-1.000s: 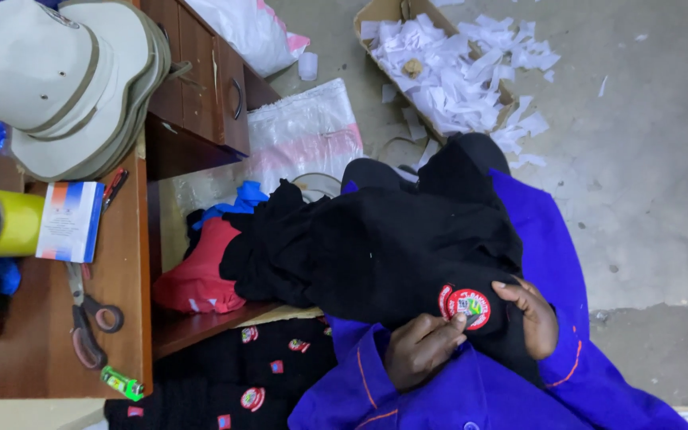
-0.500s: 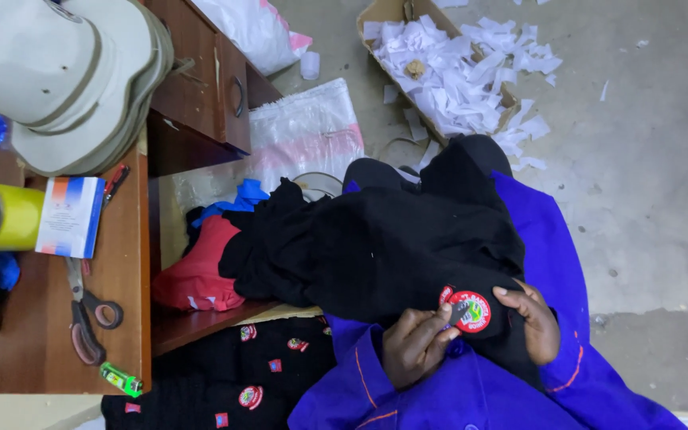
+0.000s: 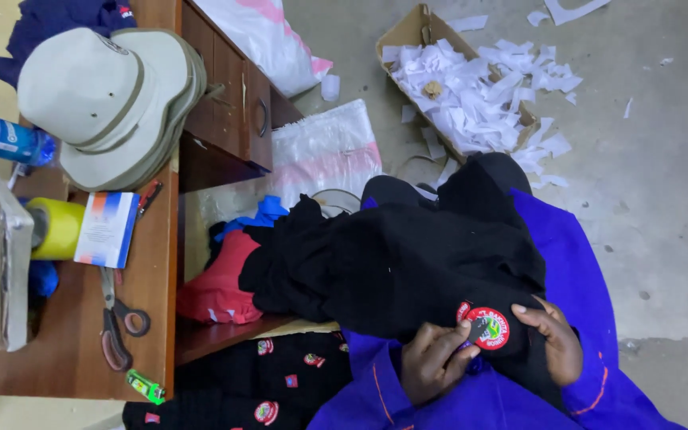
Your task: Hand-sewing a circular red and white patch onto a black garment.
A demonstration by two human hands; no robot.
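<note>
Left hand (image 3: 433, 362) fingers have shifted onto the round red patch (image 3: 489, 328), now partly covering its lower edge.

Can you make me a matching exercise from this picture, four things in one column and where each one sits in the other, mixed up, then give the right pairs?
Things:
1. round red patch
2. scissors
3. stack of pale caps
4. white paper scraps

Places:
A. in a cardboard box on the floor
B. on the black garment, between the left hand and right hand
C. flat on the wooden desk
D. at the desk's far end, above the drawers

Pairs: 1-B, 2-C, 3-D, 4-A
</note>
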